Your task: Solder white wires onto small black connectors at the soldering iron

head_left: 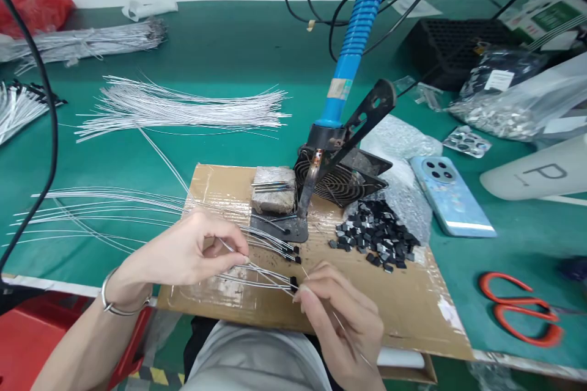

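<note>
My left hand (197, 247) pinches a thin white wire (224, 245) between thumb and fingers, above the cardboard sheet (403, 311). The wire slants down to the right. My right hand (342, 317) is closed on a thin wire strand (339, 319) that passes through its fingers; whether it is the same wire I cannot tell. Between the hands, several white wires with small black ends (294, 284) lie on the cardboard. Behind them stands a soldering iron with a blue handle (348, 61), its tip pointing down in a black stand (321, 180).
A pile of small black pieces (378, 232) lies right of the stand. A light block (274, 189) sits left of it. A bundle of white wires (183, 107) lies farther back. At right are a blue phone (452, 195), a white cup (536, 168) and orange-handled scissors (520, 305).
</note>
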The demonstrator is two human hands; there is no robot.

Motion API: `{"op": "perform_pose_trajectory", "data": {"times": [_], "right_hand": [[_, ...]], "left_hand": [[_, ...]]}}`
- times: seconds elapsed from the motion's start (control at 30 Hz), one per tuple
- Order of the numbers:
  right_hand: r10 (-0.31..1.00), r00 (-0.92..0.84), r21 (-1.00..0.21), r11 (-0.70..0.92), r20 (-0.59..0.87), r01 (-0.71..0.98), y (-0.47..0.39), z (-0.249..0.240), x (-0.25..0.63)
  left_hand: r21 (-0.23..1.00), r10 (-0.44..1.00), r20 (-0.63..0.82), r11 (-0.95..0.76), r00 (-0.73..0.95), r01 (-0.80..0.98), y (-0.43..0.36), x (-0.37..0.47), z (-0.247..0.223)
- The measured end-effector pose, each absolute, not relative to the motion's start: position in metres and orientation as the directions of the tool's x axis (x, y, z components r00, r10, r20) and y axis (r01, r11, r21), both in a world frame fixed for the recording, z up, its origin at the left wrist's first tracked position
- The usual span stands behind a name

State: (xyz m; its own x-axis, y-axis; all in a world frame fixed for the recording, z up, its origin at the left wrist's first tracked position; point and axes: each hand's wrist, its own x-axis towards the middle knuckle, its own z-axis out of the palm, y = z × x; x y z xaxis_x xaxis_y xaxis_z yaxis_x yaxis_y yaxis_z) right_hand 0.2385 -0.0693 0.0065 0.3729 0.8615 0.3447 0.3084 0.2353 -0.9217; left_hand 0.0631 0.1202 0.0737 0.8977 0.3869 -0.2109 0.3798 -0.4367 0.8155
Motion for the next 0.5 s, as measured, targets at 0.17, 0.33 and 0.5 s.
{"op": "perform_pose_trajectory", "data": {"times": [0.17, 0.33, 0.5], "right_hand": [[0.896, 0.384, -0.961, 0.139, 0.226, 0.241, -0.0689, 0.0018, 0.2423], [0.899, 0.388, -0.966, 0.122, 0.204, 0.226, -0.0659, 0.0022, 0.2411], [0.893, 0.389, -0.963, 0.148, 0.228, 0.225, -0.0638, 0.002, 0.2413]], "left_hand": [[0.832, 0.435, -0.204, -0.395, 0.877, 0.389, 0.1182, 0.0642, 0.0703], [0.839, 0.45, -0.195, -0.385, 0.872, 0.386, 0.1194, 0.0658, 0.07], [0.847, 0.434, -0.245, -0.34, 0.867, 0.41, 0.1181, 0.0644, 0.0685]]}}
